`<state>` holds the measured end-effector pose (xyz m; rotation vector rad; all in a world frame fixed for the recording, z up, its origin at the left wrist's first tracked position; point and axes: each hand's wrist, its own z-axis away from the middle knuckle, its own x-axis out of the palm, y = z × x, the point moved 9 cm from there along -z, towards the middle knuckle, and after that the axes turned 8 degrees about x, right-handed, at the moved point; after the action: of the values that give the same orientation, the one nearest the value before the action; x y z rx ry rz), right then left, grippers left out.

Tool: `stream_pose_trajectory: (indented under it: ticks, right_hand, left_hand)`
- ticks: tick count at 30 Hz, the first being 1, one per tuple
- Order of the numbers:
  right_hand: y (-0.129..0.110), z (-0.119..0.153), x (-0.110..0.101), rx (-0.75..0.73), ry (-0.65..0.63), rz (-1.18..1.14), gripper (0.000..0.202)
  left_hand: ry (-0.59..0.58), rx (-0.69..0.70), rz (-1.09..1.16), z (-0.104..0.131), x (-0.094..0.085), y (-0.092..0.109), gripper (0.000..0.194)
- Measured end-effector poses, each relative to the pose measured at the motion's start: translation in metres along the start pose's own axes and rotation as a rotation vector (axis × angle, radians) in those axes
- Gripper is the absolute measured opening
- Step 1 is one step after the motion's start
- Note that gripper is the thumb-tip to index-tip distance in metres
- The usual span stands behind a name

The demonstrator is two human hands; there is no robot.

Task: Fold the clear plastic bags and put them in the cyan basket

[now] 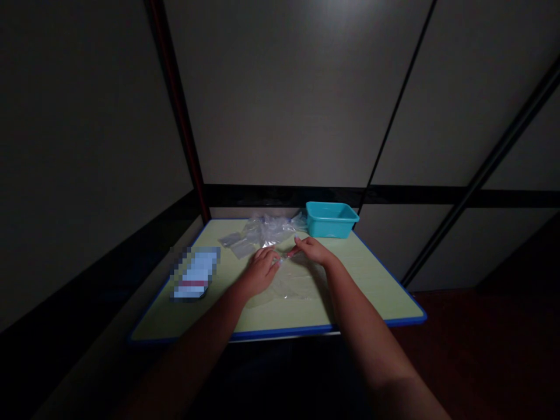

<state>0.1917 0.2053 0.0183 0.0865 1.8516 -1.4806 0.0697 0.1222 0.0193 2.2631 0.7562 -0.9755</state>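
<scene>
A clear plastic bag [297, 280] lies flat on the pale green table [367, 280] in front of me. My left hand [260, 269] grips the bag's top edge on the left. Just to its right, my right hand [312, 249] pinches the same edge, its fingers pointing left. The two hands nearly touch at the bag's opening. What the bag holds is too dim to tell.
A heap of more clear plastic bags [262, 230] lies at the table's far side. A teal plastic tub [331, 219] stands at the back right corner. A blurred-out flat object [196, 273] rests at the left. The table has a blue rim and stands against grey wall panels.
</scene>
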Motion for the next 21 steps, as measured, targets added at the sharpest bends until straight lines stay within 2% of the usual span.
stream_pose_trajectory:
  ticks: [5, 10, 17, 21]
  right_hand:
    - [-0.002, 0.001, -0.001, -0.017, 0.010, -0.015, 0.088]
    - [-0.006, 0.003, -0.003, -0.028, 0.026, -0.057, 0.084]
    - [-0.009, 0.005, -0.004, -0.038, 0.032, -0.050, 0.083]
    - [-0.005, 0.004, -0.005, -0.018, 0.038, -0.001, 0.082]
  left_hand:
    - [-0.009, -0.008, -0.008, -0.001, 0.001, -0.003, 0.016]
    - [-0.031, -0.010, 0.026, 0.000, 0.006, -0.006, 0.020]
    - [0.051, 0.015, 0.156, -0.002, 0.001, -0.007, 0.021]
    - [0.094, -0.067, 0.211, -0.001, 0.000, -0.016, 0.016]
